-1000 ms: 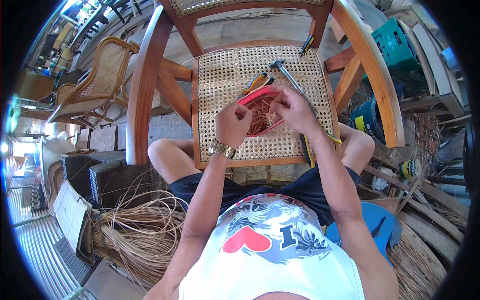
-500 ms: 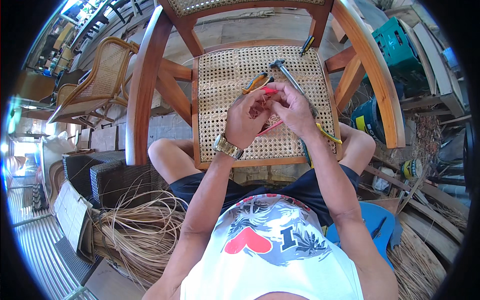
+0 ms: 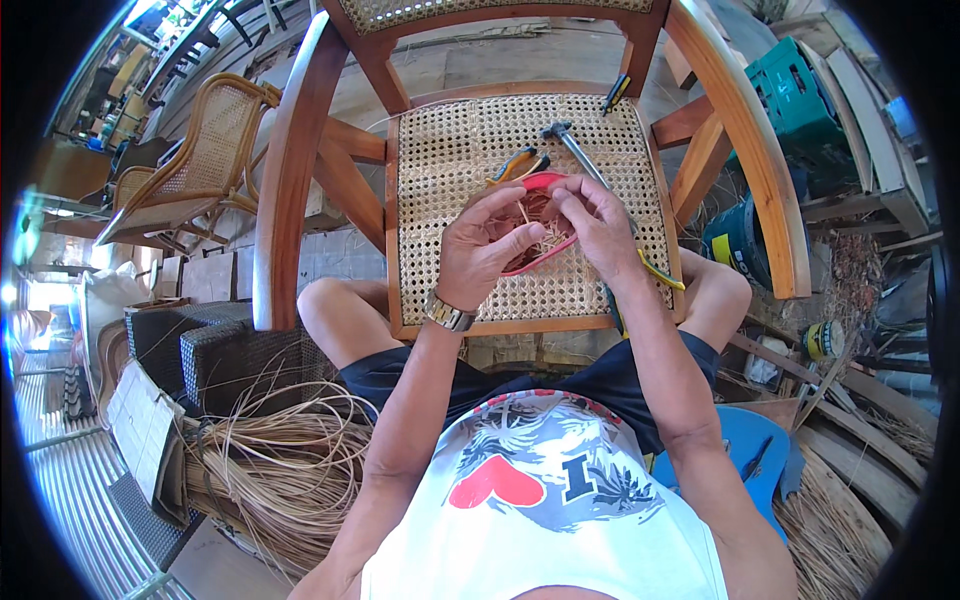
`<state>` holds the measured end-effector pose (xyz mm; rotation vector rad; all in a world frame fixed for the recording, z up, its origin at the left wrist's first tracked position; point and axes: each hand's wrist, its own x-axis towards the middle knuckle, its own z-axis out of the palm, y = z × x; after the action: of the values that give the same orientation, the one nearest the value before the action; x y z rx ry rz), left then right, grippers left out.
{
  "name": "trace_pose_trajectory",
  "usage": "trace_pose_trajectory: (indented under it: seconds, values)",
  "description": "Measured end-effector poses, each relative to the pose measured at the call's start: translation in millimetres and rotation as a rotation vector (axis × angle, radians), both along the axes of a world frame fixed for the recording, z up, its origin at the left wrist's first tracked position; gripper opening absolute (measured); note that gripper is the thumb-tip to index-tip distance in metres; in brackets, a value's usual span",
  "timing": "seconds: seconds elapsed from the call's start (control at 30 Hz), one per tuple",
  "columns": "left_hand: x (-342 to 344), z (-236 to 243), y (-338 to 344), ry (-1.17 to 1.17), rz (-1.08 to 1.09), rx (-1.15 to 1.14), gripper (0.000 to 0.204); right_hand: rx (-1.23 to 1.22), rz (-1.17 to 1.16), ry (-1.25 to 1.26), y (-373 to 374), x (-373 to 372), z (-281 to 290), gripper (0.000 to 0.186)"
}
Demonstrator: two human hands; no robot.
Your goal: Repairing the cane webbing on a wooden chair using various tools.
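Note:
A red-rimmed container [image 3: 545, 181] with short pale cane bits inside rests on the woven cane seat [image 3: 435, 190] of a wooden armchair. My left hand [image 3: 482, 245], with a gold watch at the wrist, is over its left side; a thin pale stick [image 3: 524, 212] shows between its forefinger and thumb. Over the right side, my right hand [image 3: 597, 220] has thumb and fingers pinched together; what they hold is hidden. Just beyond lie pliers [image 3: 518, 163] with orange-and-black handles and a hammer [image 3: 572, 145], its lower handle passing behind my right hand.
Another yellow-and-black tool [image 3: 616, 92] lies at the seat's far right corner. The chair's wooden arms [image 3: 292, 180] rise on both sides. Coiled cane strips [image 3: 290, 450] lie at lower left, a blue stool-like piece [image 3: 745, 450] at lower right. A green crate [image 3: 795, 110] stands at far right.
My hands have parted slightly, the left one shifting left and turning. More of the red container and the cane bits in it now shows between them.

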<state>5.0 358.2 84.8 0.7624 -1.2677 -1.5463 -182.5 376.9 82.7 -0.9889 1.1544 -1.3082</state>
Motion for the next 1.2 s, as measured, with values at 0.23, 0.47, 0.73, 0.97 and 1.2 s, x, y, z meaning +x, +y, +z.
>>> trace_pose_trajectory:
  seconds: [0.23, 0.47, 0.73, 0.97, 1.2]
  values:
    - [7, -3, 4, 0.032, -0.123, -0.058, 0.053, 0.178, 0.233, -0.515, 20, 19, 11, 0.016]
    - [16, 0, 11, 0.166, -0.169, 0.039, 0.059, 0.207, 0.288, -0.620, 22, 30, 23, 0.005]
    - [38, 5, 8, -0.149, -0.175, -0.206, 0.054, 0.260, 0.281, -0.499, 24, 33, 24, 0.004]
    - [42, -5, 13, 0.011, -0.179, 0.007, 0.049, 0.292, 0.290, -0.436, 25, 38, 24, 0.009]
    - [44, -16, 13, 0.079, -0.181, -0.010, 0.050, 0.338, 0.290, -0.442, 26, 40, 24, 0.012]
